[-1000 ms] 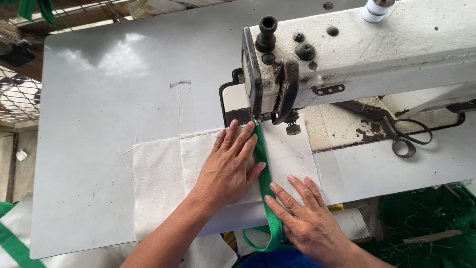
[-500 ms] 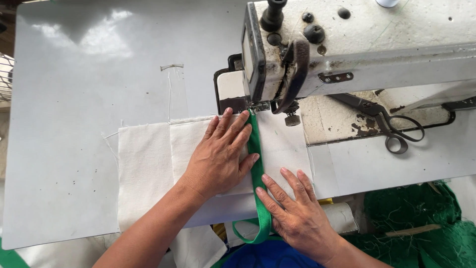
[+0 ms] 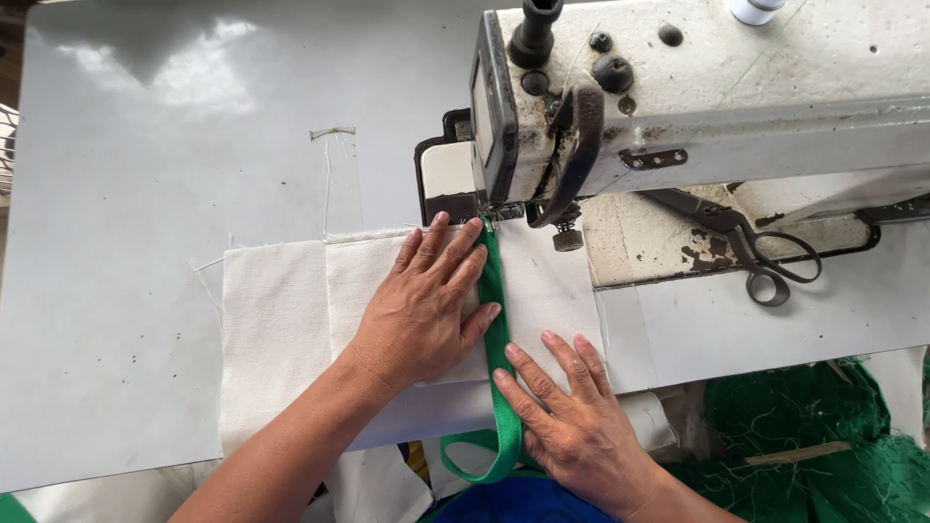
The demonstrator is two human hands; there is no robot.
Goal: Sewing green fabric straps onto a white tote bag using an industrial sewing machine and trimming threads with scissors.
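My left hand (image 3: 426, 310) lay flat, fingers spread, on the cloth (image 3: 281, 329); my right hand (image 3: 576, 421) pressed flat beside the green strap (image 3: 494, 320), which ran near-to-far toward the machine (image 3: 697, 87).

No packages, no labels, no signs, no screens anywhere in view

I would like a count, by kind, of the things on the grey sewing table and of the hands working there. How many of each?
Off-white industrial sewing machine: 1
Black metal scissors: 1
White cloth piece: 1
Green webbing strap: 1
Bare hands, left hand and right hand, both flat on the cloth: 2
Total: 6
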